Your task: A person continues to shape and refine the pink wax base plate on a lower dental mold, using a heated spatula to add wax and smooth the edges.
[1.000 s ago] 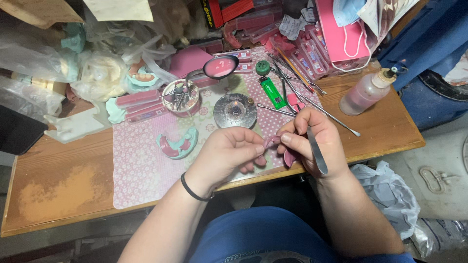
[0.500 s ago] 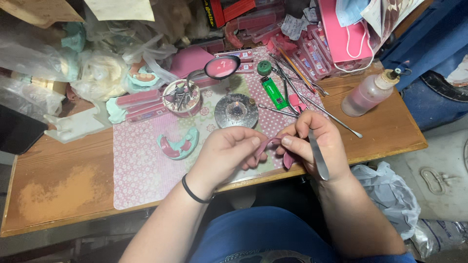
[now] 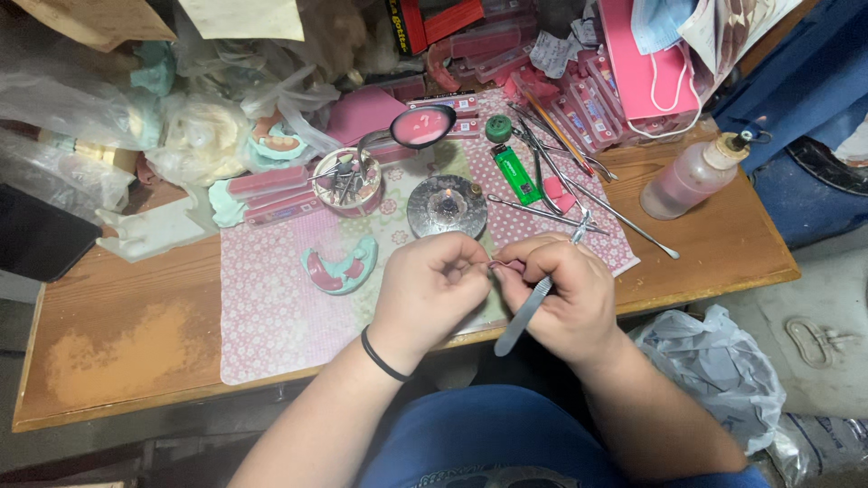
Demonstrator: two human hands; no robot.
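Cluttered wooden desk [image 3: 136, 298] in view: left hand [image 3: 432, 287] is pinching a small pink piece [image 3: 512, 266], right hand [image 3: 565, 291] gripping metal tweezers [image 3: 524, 312] (mid-shaping, apparently); next move needs steady fingertip control

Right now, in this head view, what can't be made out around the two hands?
- Small pink piece between the hands: mostly covered by the fingers, so its shape is unclear.
- Long grey metal tool in the right hand: its working tip is hidden inside the grip.
- Contents of the small round white cup: too small to identify.
- Blue mask: cut off by the top edge.
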